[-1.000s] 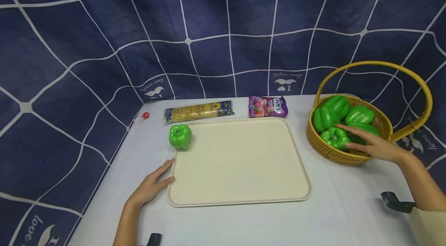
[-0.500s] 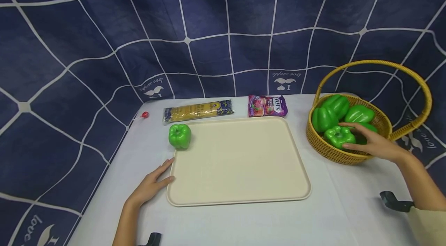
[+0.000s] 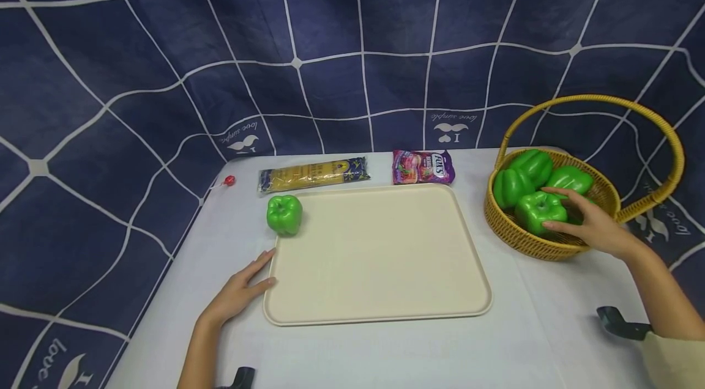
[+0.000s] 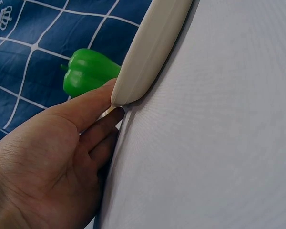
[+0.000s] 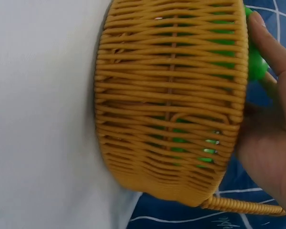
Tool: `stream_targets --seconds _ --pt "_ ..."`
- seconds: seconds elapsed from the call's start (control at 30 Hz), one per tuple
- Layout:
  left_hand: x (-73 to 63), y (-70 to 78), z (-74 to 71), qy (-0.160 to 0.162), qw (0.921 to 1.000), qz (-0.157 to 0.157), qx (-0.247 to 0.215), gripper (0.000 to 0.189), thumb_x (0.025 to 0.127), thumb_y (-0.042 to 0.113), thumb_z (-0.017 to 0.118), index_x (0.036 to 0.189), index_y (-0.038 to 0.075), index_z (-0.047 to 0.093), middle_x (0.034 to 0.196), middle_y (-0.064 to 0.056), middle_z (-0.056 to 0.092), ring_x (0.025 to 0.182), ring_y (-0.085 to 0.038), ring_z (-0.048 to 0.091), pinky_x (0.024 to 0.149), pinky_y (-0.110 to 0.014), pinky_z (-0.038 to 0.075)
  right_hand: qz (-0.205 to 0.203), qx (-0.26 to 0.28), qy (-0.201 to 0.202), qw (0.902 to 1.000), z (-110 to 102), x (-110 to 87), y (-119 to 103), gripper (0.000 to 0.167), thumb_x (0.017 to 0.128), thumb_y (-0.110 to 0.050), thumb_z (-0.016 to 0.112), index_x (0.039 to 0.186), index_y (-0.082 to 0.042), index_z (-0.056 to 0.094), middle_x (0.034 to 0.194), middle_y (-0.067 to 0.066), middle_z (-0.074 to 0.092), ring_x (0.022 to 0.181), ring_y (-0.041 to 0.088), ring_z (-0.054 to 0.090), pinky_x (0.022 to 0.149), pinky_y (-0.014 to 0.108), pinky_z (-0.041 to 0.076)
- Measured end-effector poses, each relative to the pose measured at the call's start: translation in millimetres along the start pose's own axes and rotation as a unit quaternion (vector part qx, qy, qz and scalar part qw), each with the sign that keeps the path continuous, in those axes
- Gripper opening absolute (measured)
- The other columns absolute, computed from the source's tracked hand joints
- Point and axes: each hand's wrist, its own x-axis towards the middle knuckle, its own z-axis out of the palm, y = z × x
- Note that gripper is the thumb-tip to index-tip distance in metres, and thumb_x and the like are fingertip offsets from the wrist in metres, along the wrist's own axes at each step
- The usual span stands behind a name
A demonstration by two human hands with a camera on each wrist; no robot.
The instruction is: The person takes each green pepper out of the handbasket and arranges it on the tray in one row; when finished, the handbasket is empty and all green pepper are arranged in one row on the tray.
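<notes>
My right hand (image 3: 597, 230) grips a green bell pepper (image 3: 537, 211) between thumb and fingers, inside the wicker basket (image 3: 520, 244) at the right. Several more green peppers (image 3: 512, 187) lie behind it in the basket. In the right wrist view the basket wall hides most of the gripped pepper (image 5: 257, 67). At the left, my left hand (image 3: 234, 297) touches the left edge of the beige tray (image 3: 380, 254) with fingers extended. Another green bell pepper (image 3: 284, 216) sits at the tray's far left corner.
Behind the tray lie a long yellow-and-blue packet (image 3: 314, 175) and a purple snack bag (image 3: 423, 167). A small red lollipop (image 3: 229, 181) lies at the far left. The basket's tall handle (image 3: 600, 98) leans out to the right. A blue checked cloth (image 3: 396, 28) hangs behind the white table.
My right hand has closed around the front pepper in the basket and raised and turned it slightly, shifting it a little to the right. The left hand has stayed at the tray edge.
</notes>
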Motion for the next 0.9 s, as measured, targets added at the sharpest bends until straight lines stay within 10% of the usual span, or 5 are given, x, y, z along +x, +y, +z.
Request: stream_targets --seconds 0.13,0.33,0.6,0.9 --pt "0.6 -0.7 -0.3 0.000 1.0000 0.002 0.003 0.065 0.085 0.047 0.060 0.143 0.032 0.035 0.150 -0.010 0.022 0.137 -0.034 0.017 0.106 -0.061 0.012 -0.014 0.004 0.032 0.9994 -0.2 -2.7 -12.7 0.078 0.085 -0.013 0.069 0.148 -0.022 0.023 0.149 0.023 0.014 0.129 0.053 0.015 0.096 0.069 0.021" --pt "0.3 -1.7 -0.8 -0.002 1.0000 0.005 0.001 0.066 0.085 0.048 0.060 0.143 0.031 0.035 0.150 -0.011 0.022 0.137 -0.035 0.016 0.106 -0.061 0.012 -0.072 0.016 0.095 0.9927 11.9 5.5 -54.3 0.081 0.080 0.000 0.070 0.146 -0.022 0.028 0.137 0.016 0.032 0.108 -0.002 0.043 0.071 0.006 0.047" --pt "0.1 -1.3 -1.5 -0.001 0.9999 0.016 -0.004 0.065 0.085 0.046 0.060 0.143 0.030 0.035 0.150 -0.011 0.022 0.137 -0.035 0.017 0.106 -0.060 0.013 -0.088 0.082 0.068 0.9903 61.8 35.0 -110.0 0.076 0.082 -0.008 0.071 0.145 -0.019 0.029 0.136 0.017 0.037 0.120 0.038 0.042 0.078 0.011 0.047" --pt "-1.0 -1.3 -1.2 0.002 0.9998 0.021 -0.006 0.065 0.086 0.045 0.061 0.143 0.029 0.036 0.150 -0.012 0.023 0.137 -0.035 0.017 0.106 -0.060 0.013 -0.062 0.119 0.013 0.9909 133.3 69.8 -125.2 0.074 0.083 -0.017 0.071 0.140 -0.007 0.025 0.130 0.030 0.039 0.114 0.049 0.045 0.087 0.054 0.046"
